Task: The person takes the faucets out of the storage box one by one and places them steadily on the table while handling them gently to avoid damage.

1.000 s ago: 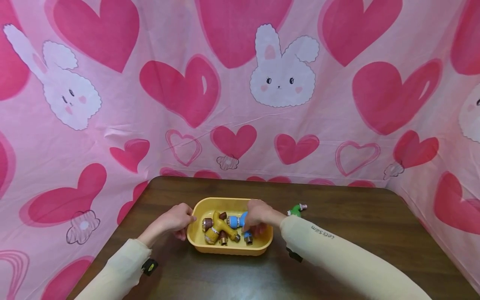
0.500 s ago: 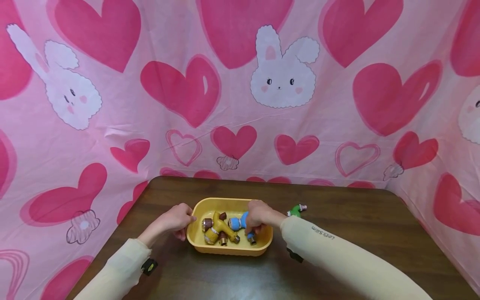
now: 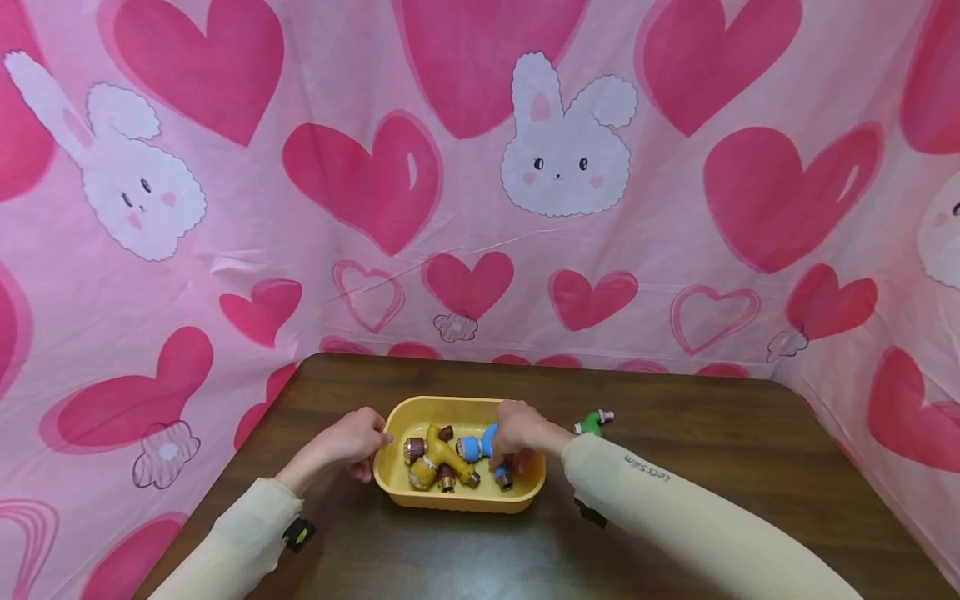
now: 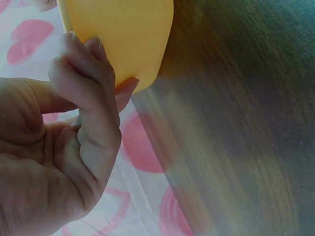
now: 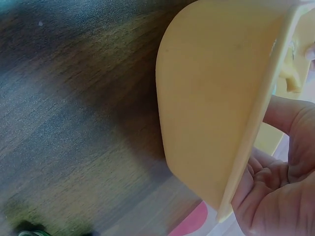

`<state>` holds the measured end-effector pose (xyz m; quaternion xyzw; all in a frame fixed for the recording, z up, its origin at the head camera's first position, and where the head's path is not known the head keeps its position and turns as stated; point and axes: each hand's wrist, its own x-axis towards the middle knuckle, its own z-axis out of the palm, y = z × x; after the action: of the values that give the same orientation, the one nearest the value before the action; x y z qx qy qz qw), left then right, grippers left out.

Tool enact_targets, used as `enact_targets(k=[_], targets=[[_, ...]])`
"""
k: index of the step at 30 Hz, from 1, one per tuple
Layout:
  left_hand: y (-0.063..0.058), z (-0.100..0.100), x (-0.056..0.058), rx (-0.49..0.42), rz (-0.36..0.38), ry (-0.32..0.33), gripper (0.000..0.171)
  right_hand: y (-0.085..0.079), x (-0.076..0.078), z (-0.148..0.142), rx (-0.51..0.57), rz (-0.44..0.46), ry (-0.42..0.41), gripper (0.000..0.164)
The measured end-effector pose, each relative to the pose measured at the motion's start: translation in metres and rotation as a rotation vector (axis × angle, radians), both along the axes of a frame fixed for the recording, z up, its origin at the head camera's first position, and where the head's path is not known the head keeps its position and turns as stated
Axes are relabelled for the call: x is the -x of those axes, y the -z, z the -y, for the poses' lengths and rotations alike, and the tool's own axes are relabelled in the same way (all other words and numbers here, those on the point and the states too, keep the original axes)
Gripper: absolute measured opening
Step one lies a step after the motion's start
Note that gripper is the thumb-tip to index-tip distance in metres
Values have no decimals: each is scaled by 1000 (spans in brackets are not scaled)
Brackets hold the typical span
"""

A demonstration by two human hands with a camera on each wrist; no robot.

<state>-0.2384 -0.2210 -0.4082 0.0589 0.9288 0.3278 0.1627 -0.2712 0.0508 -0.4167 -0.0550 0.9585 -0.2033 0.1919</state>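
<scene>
A yellow plastic tub (image 3: 457, 500) stands on the table. My left hand (image 3: 358, 437) grips its left end, thumb at the rim and fingers against the outer wall; the left wrist view shows those fingers (image 4: 83, 73) bent. Over the tub's right side reaches my right hand (image 3: 521, 429), its fingers down inside on a blue tap-like fitting (image 3: 472, 447) with a ribbed cap and metal end. The hand covers the fitting's middle, and its fingertips are hidden. Left of it lie a yellow tap-like fitting (image 3: 446, 454) and a brown one (image 3: 414, 449), crossed over each other.
A green tap-like fitting (image 3: 591, 422) with a pink end lies on the dark wooden table (image 3: 675, 433) right of the tub, partly behind the right sleeve. Pink cloth (image 3: 480, 225) with hearts and rabbits hangs close behind and at both sides.
Between one second and half a second ago the blue fitting turned slightly, its lower metal end shifting right, under my right hand. Since then almost nothing has moved; my left hand stays put.
</scene>
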Motion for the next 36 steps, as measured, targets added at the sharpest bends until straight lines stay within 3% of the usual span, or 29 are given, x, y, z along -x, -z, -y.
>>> enact_targets(k=[22,36], targets=[[0,-1,0,1,-1,0,15,1,0,-2,-47,-52,-71,32],[1,0,0,6,-2,-4,13,3,2,-5,-6,-44,-71,31]])
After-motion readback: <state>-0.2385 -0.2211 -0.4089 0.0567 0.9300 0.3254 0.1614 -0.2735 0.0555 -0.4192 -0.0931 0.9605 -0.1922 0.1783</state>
